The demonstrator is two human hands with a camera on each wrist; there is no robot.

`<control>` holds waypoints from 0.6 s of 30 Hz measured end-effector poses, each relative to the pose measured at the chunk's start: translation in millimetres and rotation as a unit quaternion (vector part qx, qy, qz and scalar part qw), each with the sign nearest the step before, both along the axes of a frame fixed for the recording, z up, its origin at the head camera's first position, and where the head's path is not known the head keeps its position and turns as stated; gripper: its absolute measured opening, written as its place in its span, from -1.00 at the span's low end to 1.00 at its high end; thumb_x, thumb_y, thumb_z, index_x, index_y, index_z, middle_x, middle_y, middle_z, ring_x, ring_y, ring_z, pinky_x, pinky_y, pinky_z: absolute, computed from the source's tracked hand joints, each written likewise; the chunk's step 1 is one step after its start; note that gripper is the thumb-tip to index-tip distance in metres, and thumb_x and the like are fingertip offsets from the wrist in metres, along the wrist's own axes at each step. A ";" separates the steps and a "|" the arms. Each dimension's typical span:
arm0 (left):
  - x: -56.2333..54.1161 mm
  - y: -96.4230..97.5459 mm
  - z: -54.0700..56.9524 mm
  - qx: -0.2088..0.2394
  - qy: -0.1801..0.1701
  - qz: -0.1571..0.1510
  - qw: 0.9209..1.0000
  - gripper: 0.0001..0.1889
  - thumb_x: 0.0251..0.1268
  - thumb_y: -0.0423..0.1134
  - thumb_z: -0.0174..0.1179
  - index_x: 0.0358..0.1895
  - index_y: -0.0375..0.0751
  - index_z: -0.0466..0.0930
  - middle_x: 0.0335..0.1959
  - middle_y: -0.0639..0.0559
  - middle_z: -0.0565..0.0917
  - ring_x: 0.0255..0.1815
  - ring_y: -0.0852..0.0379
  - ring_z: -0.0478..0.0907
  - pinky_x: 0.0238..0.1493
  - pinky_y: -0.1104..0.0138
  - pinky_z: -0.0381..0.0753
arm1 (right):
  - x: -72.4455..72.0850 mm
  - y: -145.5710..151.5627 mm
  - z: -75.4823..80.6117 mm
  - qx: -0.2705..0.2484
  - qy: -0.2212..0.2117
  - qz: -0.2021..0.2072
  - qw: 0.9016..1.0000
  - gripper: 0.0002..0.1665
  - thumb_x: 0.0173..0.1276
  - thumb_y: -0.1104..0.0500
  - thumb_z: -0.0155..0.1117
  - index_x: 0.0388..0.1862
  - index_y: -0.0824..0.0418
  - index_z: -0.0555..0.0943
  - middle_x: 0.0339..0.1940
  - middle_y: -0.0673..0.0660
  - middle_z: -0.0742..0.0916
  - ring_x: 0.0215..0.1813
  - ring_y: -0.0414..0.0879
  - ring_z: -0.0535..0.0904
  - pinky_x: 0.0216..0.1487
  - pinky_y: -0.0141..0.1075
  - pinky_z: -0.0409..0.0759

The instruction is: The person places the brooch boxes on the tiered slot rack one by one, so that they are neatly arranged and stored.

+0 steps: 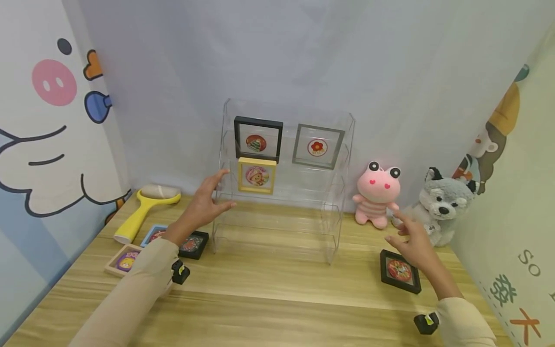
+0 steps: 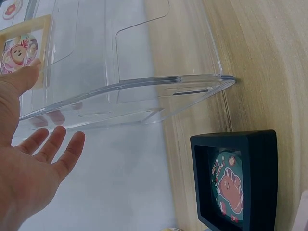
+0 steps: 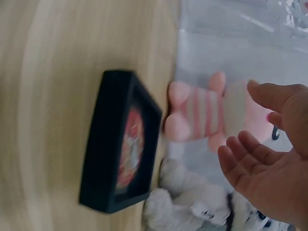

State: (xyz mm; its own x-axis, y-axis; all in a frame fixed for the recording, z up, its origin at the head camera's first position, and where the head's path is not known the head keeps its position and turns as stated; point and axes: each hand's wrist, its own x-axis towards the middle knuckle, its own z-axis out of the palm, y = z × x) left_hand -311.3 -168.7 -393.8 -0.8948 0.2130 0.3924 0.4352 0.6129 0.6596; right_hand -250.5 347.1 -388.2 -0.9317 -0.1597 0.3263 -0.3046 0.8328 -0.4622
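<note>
My left hand [image 1: 207,201] is at the left side of the clear acrylic stand [image 1: 277,250], thumb and fingers spread around its edge, holding no frame. On the stand are a black frame [image 1: 258,120] and a grey frame [image 1: 318,164] on an upper tier, with a yellow frame [image 1: 257,191] below the black one. My right hand [image 1: 414,243] hovers with loosely bent fingers, nothing in it, above a black frame with a red round badge [image 1: 399,271] lying on the table. In the left wrist view, a black frame with a green badge [image 2: 230,185] lies beside the stand.
A pink plush frog [image 1: 378,193] and a grey plush husky [image 1: 446,205] sit right of the stand. At the left lie a yellow-handled lint roller [image 1: 140,217], a blue frame [image 1: 151,234] and a light wooden frame [image 1: 116,262]. Curtains surround the wooden table [image 1: 277,308].
</note>
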 end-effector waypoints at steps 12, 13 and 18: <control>0.7 0.5 -0.6 0.000 -0.007 0.002 1.000 -0.10 0.25 -0.24 0.40 0.57 -0.01 0.04 0.33 -0.41 0.31 0.19 -0.31 0.37 -0.12 0.03 0.58 | 17.2 37.0 -34.4 0.061 -0.109 -0.043 0.991 -0.02 0.25 0.03 0.48 0.37 0.62 0.24 0.24 0.72 0.43 0.13 0.63 0.47 0.03 0.29 0.55; 0.5 0.3 -0.6 0.001 -0.006 0.002 1.000 -0.10 0.25 -0.24 0.40 0.57 -0.01 0.04 0.33 -0.40 0.31 0.19 -0.30 0.37 -0.13 0.03 0.58 | 18.1 37.9 -35.7 0.063 -0.115 -0.051 0.990 0.00 0.25 0.02 0.48 0.38 0.62 0.23 0.24 0.73 0.42 0.12 0.64 0.47 0.02 0.29 0.54; -0.6 0.1 -0.2 0.003 -0.009 -0.001 1.000 -0.09 0.25 -0.24 0.40 0.57 0.00 0.04 0.33 -0.39 0.30 0.20 -0.28 0.37 -0.13 0.04 0.57 | 21.5 36.9 -40.6 0.080 -0.170 -0.080 0.979 0.12 0.26 -0.12 0.44 0.42 0.63 0.15 0.20 0.79 0.41 0.18 0.65 0.41 0.07 0.32 0.50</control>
